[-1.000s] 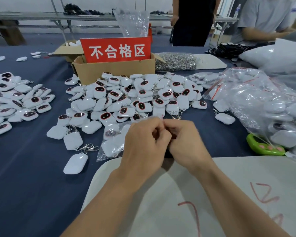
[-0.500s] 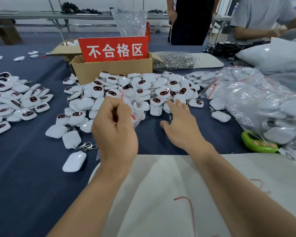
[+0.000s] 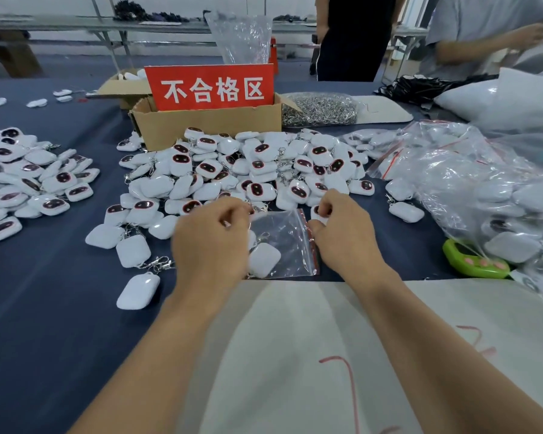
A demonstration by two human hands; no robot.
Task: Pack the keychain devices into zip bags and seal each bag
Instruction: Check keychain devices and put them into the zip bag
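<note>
Both hands have dropped to the dark blue desk (image 3: 44,308) since half a second earlier, when the left hand (image 3: 210,242) held the clear plastic zip bag (image 3: 287,239) aloft and the right hand (image 3: 345,236) reached toward the heap of white keychain devices (image 3: 232,170). The bag now lies flat between the hands, its red seal strip (image 3: 309,242) facing the right hand. A white rounded device with a metal clasp (image 3: 264,260) appears to sit inside. Right fingers pinch a second white keychain device (image 3: 318,212) just beyond the strip. Left fingers are curled at the bag's other edge, and whether they pinch the film cannot be told. Done well, the step likely needs the left hand anchoring the bag while the right slides its device fully past the strip before sealing.
</note>
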